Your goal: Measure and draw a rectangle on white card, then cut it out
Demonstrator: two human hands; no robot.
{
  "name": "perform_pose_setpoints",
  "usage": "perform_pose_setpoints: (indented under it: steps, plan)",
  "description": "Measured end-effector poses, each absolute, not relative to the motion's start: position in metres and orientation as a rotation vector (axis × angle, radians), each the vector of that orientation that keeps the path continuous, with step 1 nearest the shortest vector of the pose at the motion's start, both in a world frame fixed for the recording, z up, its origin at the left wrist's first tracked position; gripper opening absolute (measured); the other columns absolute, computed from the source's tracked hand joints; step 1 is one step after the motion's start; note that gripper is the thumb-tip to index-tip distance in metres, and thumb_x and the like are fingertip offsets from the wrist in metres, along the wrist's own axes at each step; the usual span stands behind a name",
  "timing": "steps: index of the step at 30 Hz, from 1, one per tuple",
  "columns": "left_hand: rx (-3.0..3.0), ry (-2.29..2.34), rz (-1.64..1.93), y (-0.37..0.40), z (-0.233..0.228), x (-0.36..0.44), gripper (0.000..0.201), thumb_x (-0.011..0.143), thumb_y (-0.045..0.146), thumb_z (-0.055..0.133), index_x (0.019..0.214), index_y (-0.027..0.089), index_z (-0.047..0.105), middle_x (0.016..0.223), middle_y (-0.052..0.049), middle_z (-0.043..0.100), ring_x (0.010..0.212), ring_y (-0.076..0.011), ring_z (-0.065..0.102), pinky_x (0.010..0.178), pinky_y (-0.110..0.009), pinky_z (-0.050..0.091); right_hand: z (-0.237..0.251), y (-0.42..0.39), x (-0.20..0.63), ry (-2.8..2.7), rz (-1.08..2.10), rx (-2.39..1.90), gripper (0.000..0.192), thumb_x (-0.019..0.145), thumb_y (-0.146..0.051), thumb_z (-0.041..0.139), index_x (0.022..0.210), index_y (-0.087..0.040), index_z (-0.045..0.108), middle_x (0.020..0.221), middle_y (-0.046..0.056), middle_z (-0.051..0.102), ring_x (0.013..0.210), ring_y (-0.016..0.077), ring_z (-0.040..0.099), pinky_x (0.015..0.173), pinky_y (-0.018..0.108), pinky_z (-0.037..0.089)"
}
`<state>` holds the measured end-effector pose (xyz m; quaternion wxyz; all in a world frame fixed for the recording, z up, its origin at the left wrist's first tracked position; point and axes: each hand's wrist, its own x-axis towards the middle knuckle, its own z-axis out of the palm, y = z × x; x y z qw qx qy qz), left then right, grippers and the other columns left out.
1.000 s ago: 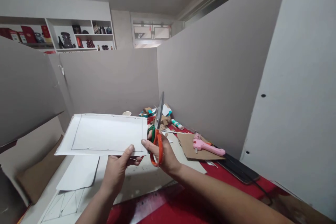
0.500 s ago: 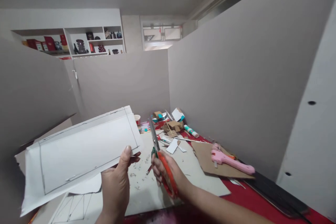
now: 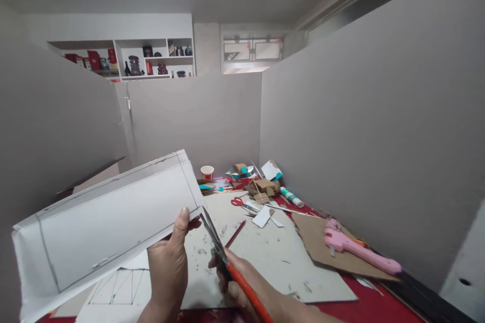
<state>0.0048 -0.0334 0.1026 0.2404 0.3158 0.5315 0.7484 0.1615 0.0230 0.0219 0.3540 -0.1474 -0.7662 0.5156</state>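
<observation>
The left hand pinches a white card near its right end, thumb on top and fingers curled beneath, while the right hand is wrapped around the handles of a pair of scissors. The card is held up at the left, above a pale board, with dark lines running near its edges. The scissors' blades are slightly parted at its lower right corner; whether they touch it, I cannot tell. The likeliest trouble seems to be a nicked finger, since the left fingertips show just beside the blades and those under the card are partly hidden by it. A stray cut also looks possible: the card is gripped at one end only, so its far left part, which already bends, could droop or swing and carry the line away from the blades. What looks like a second layer shows along the upper edge, and if it is loose, the two could slide apart under a weak pinch. A pencil lies on the board close beyond the right hand, where a careless knuckle could roll it toward the other scissors and paper scraps.
</observation>
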Motion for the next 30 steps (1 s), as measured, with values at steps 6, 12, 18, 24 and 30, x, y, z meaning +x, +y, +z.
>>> perform_pose_setpoints:
  steps: [6,12,18,24,30]
  plan:
    - [0.883,1.484,1.949,-0.030,0.090,0.011,0.044,0.070,0.058,0.077,0.075,0.014,0.079,0.085,-0.009,0.078,0.097,-0.0292,0.070,0.095,-0.035,0.051,0.029,0.016,0.163,-1.982,1.269,-0.389,0.061,0.078,-0.081,0.046,0.095,-0.023,0.054,0.070,-0.001,0.048,0.060,0.0157,0.040,0.060,0.030,0.042]
    - [0.919,1.515,1.888,-0.031,0.088,0.018,0.046,0.071,0.059,0.075,0.080,0.014,0.079,0.088,-0.009,0.078,0.099,-0.0309,0.070,0.101,-0.043,0.046,0.021,0.020,0.165,-2.007,1.223,-0.385,0.062,0.083,-0.079,0.042,0.094,-0.019,0.050,0.075,0.000,0.047,0.065,0.0148,0.041,0.060,0.028,0.042]
    - [0.978,1.511,1.914,-0.032,0.089,0.021,0.045,0.074,0.059,0.072,0.081,0.015,0.079,0.092,-0.008,0.078,0.097,-0.0296,0.071,0.101,-0.043,0.047,0.027,0.016,0.165,-2.016,1.210,-0.309,0.058,0.088,-0.075,0.037,0.094,-0.019,0.049,0.079,0.002,0.049,0.069,0.0160,0.044,0.063,0.029,0.042]
    - [1.007,1.535,1.917,-0.034,0.090,0.021,0.043,0.073,0.057,0.073,0.079,0.015,0.079,0.091,-0.007,0.078,0.094,-0.0296,0.071,0.096,-0.042,0.051,0.039,0.012,0.166,-2.011,1.231,-0.258,0.058,0.089,-0.074,0.036,0.098,-0.019,0.051,0.083,0.004,0.052,0.073,0.0178,0.047,0.067,0.031,0.044]
    - [1.050,1.557,1.928,-0.037,0.096,0.025,0.041,0.073,0.059,0.072,0.071,0.018,0.078,0.085,-0.006,0.079,0.093,-0.0271,0.071,0.095,-0.037,0.051,0.046,0.008,0.166,-1.980,1.335,-0.210,0.056,0.090,-0.072,0.038,0.100,-0.019,0.052,0.076,0.001,0.049,0.067,0.0159,0.045,0.067,0.031,0.044]
